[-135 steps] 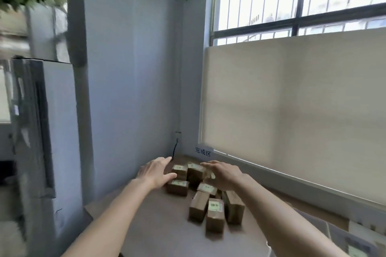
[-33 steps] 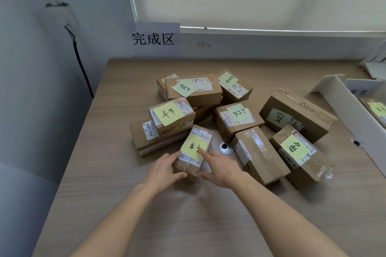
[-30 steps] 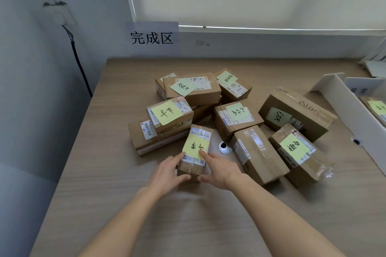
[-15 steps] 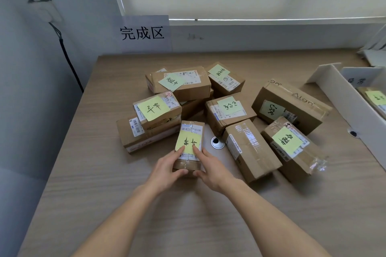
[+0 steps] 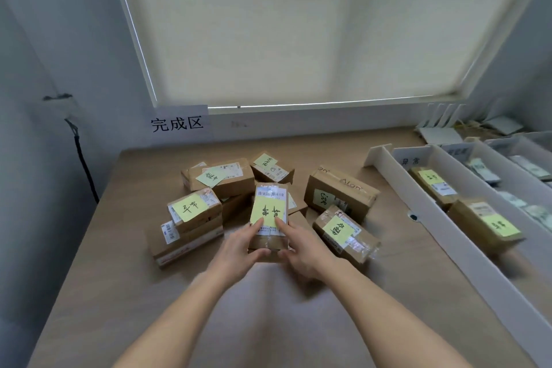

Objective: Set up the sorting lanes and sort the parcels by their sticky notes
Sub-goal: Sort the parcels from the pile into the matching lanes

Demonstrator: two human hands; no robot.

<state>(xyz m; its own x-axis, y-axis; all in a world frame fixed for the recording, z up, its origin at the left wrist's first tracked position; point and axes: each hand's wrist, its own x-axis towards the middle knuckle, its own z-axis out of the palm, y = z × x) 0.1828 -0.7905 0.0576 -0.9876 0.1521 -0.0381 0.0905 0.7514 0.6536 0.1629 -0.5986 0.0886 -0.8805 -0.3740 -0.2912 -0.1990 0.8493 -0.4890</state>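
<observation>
Counter (image 5: 125, 278) and lanes first: the white sorting lanes (image 5: 466, 236) now show well off to the right of my grip, dividers standing, a few parcels already lying in them. A moment ago only the edge of the first divider was in sight, so my head has swung that way. I read that as the hand-off from picking to placing.

The heap of parcels (image 5: 221, 179) sits just beyond my grip, most of them wearing sticky notes, unsorted.

The small parcel (image 5: 270, 212) has come up: half a second back it lay flat against the heap, and now its far end is tipped up toward me, raised clear of the counter as far as I can tell.

Grip: both hands clamped on it. Left hand (image 5: 236, 251) curls round the near left edge, right hand (image 5: 301, 248) round the near right. A forefinger from each presses the lower edge of its yellow sticky note (image 5: 267, 212). The parcel lies between my palms and extends away from them.

Next, judged: read the note, carry right to the matching lane.
</observation>
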